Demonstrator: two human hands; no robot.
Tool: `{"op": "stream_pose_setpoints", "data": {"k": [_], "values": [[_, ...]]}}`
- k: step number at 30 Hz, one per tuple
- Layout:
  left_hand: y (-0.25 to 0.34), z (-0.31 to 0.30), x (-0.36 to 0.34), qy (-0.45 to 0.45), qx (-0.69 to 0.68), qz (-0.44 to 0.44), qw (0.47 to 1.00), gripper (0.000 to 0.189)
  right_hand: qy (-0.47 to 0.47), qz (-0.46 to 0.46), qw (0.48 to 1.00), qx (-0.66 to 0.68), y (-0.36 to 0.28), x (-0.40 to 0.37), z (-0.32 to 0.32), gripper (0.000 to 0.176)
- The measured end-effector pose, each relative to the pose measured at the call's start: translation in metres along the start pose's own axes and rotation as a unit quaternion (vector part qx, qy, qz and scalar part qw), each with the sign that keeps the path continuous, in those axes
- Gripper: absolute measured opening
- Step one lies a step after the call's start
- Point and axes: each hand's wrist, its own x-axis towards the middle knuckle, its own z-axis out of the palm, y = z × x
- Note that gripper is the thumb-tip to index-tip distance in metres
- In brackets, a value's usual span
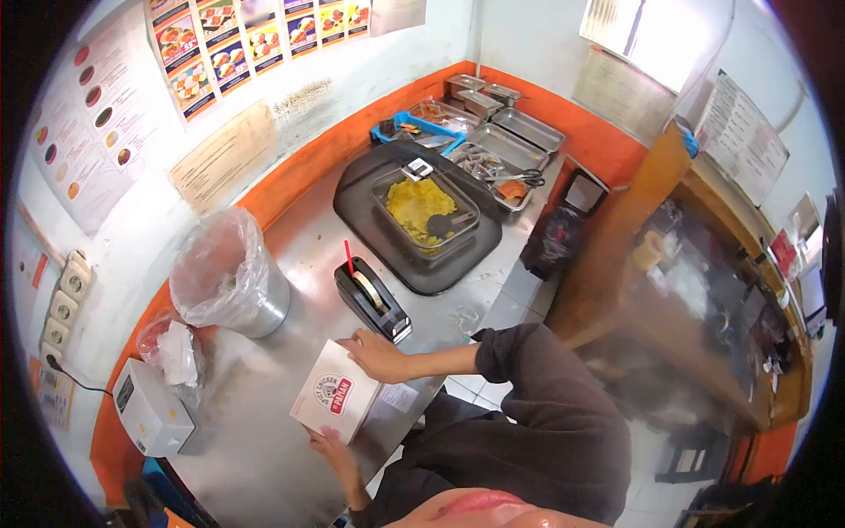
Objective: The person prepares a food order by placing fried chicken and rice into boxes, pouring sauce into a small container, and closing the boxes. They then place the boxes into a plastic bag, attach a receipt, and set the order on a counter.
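On the steel bench [255, 387], right at its near edge, it's all happening around one carton. Biggest thing up there is the black tray [361, 198] at the far end, carrying a clear tub of yellow food [418, 204], kept well apart from the packing spot, likely to spare the paper goods. Next, the bag-lined bin [231, 273] stands to the left, near enough for scraps. Then the white box [334, 400], red logo up, lying tilted on the bench edge between both hands. Just beyond it sits the black tape dispenser [374, 299], within easy reach. The right hand [378, 355] drapes over the box's far corner, grip curled onto it and steadying it. The left hand [327, 437] has its grip clamped on the near edge, bracing it from underneath.
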Motion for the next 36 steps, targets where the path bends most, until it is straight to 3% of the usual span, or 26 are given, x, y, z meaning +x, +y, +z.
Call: {"op": "stream_pose_setpoints", "data": {"k": [1, 2, 3, 4, 5, 6, 8, 11, 15, 18, 20, 21, 23, 27, 29, 33, 35, 36], "values": [[0.001, 0.009, -0.005, 0.056, -0.023, 0.029, 0.998, 0.062, -0.065, -0.015, 0.998, -0.008, 0.002, 0.004, -0.008, 0.052], [0.009, 0.014, -0.006, 0.109, -0.046, 0.06, 0.991, 0.065, -0.063, -0.021, 0.998, -0.008, 0.008, 0.013, -0.013, 0.052], [0.019, 0.008, -0.005, 0.11, -0.046, 0.06, 0.991, 0.065, -0.069, -0.159, 0.984, -0.05, 0.017, 0.018, -0.016, 0.055], [0.045, -0.007, -0.007, 0.108, 0.121, 0.161, 0.974, 0.07, -0.076, -0.292, 0.949, -0.087, 0.024, 0.018, -0.018, 0.059], [0.068, -0.016, -0.005, 0.104, 0.28, 0.259, 0.919, 0.075, -0.075, -0.293, 0.949, -0.087, 0.029, 0.022, -0.025, 0.059], [0.083, -0.019, -0.001, 0.106, 0.281, 0.259, 0.918, 0.075, -0.121, -0.347, 0.923, -0.11, 0.032, 0.028, -0.032, 0.068], [0.103, -0.025, 0.006, -0.112, 0.46, 0.293, 0.831, 0.088, -0.207, -0.451, 0.854, -0.156, 0.035, 0.041, -0.04, 0.087], [0.112, -0.034, 0.008, -0.141, 0.482, 0.331, 0.799, 0.095, -0.224, -0.483, 0.838, -0.121, 0.034, 0.053, -0.038, 0.096], [0.102, -0.032, 0.013, -0.138, 0.451, 0.355, 0.807, 0.094, -0.194, -0.506, 0.834, -0.106, 0.037, 0.051, -0.029, 0.094], [0.09, -0.025, 0.017, -0.125, 0.473, 0.335, 0.805, 0.093, -0.132, -0.531, 0.825, -0.141, 0.049, 0.042, -0.012, 0.081], [0.086, -0.026, 0.021, -0.108, 0.484, 0.361, 0.79, 0.082, -0.045, -0.58, 0.76, -0.291, 0.055, 0.036, -0.007, 0.065], [0.087, -0.028, 0.024, -0.109, 0.483, 0.36, 0.79, 0.082, -0.046, -0.58, 0.76, -0.291, 0.056, 0.036, -0.004, 0.065], [0.091, -0.033, 0.028, -0.156, 0.477, 0.341, 0.795, 0.077, -0.052, -0.566, 0.799, -0.198, 0.058, 0.036, 0.002, 0.058], [0.098, -0.036, 0.023, -0.176, 0.478, 0.33, 0.794, 0.078, -0.047, -0.556, 0.802, -0.213, 0.056, 0.025, -0.002, 0.057], [0.109, -0.028, 0.007, -0.13, 0.502, 0.321, 0.792, 0.081, -0.181, -0.457, 0.869, -0.053, 0.044, 0.013, -0.018, 0.055], [0.106, -0.011, 0.001, -0.094, 0.483, 0.29, 0.821, 0.082, -0.159, -0.415, 0.89, -0.104, 0.043, -0.004, -0.012, 0.053], [0.099, -0.007, 0.004, -0.062, 0.454, 0.305, 0.835, 0.081, -0.069, -0.408, 0.905, -0.098, 0.039, -0.007, -0.009, 0.047], [0.097, -0.007, 0.004, -0.062, 0.454, 0.305, 0.835, 0.081, -0.069, -0.408, 0.905, -0.098, 0.039, -0.009, -0.011, 0.047]]}}
